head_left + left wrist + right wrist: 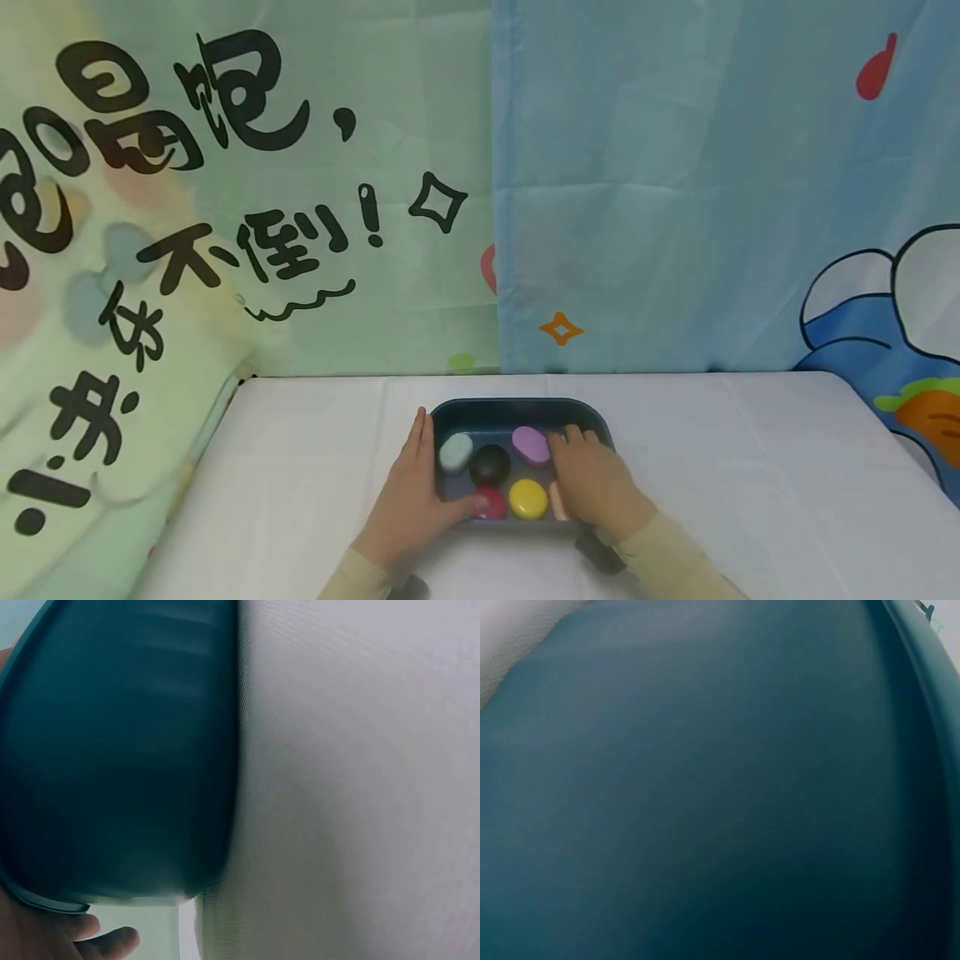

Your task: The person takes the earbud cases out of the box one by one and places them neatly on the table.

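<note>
A dark teal tray (525,410) on the white cloth holds several rounded, stone-like pieces. My left hand (423,492) grips its left side, fingers along the outer wall and thumb across the near corner, by a crimson piece (492,503). In the left wrist view, fingertips (112,943) show past the tray's end. My right hand (596,479) bends over the right rim, fingertips inside beside a purple oval piece (529,444); I cannot tell what its hidden underside holds. A pale peach shape (558,503) shows beside it. The right wrist view is filled by the tray's outer wall (727,772).
Also in the tray lie a pale blue-grey piece (456,452), a black piece (490,465) and a yellow piece (528,499). White cloth (300,467) covers the table. Behind it hang a green printed curtain (390,292) and a blue curtain (675,250).
</note>
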`<action>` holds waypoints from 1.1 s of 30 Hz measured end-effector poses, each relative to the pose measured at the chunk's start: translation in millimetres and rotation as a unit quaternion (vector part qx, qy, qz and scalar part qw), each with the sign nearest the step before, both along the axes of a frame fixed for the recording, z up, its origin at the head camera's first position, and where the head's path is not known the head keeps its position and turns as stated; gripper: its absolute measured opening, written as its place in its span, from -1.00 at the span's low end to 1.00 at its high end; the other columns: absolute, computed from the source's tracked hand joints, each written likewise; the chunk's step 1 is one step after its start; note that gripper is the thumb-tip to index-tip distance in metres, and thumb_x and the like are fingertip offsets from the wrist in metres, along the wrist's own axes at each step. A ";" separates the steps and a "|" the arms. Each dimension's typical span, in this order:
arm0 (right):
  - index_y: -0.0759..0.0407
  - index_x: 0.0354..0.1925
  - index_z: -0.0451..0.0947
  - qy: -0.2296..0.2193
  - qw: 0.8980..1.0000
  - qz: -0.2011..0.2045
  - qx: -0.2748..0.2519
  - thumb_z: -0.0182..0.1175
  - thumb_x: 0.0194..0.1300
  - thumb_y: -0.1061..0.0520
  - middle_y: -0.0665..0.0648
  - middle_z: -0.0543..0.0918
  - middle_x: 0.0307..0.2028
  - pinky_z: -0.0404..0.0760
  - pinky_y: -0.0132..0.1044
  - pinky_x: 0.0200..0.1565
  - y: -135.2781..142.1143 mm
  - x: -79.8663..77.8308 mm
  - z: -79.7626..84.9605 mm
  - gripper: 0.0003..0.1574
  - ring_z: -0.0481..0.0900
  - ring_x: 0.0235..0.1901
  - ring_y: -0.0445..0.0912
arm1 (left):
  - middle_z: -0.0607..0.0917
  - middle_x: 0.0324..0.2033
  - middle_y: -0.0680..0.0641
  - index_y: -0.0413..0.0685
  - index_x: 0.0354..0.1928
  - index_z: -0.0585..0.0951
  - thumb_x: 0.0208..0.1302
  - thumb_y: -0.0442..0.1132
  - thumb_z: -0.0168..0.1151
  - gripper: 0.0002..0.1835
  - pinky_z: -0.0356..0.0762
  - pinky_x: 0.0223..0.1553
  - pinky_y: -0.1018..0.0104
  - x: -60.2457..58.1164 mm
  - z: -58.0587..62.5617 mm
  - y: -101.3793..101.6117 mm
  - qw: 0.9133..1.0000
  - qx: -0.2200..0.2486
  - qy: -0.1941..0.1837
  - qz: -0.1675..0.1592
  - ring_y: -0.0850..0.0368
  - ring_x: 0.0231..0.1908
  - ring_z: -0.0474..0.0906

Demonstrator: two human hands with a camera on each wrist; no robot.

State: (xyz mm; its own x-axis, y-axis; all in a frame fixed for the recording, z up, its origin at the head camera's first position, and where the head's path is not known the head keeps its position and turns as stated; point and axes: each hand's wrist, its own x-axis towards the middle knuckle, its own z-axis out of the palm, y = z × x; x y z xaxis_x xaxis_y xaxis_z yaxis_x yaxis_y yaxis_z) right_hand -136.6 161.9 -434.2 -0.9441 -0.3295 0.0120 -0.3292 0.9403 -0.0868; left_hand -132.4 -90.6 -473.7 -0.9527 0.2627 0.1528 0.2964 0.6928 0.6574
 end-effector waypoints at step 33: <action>0.34 0.10 0.59 0.023 0.997 -0.028 -0.066 0.29 0.01 0.37 0.34 0.57 0.03 0.64 0.12 -0.02 0.9 -1.3 -0.5 -0.41 0.52 -0.02 0.24 | -0.05 0.56 -0.29 -0.32 0.57 -0.07 -0.13 0.38 0.52 0.46 0.21 0.38 -0.13 0.9 1.6 -0.5 1.000 0.004 -0.017 -0.004 -0.25 0.50 0.01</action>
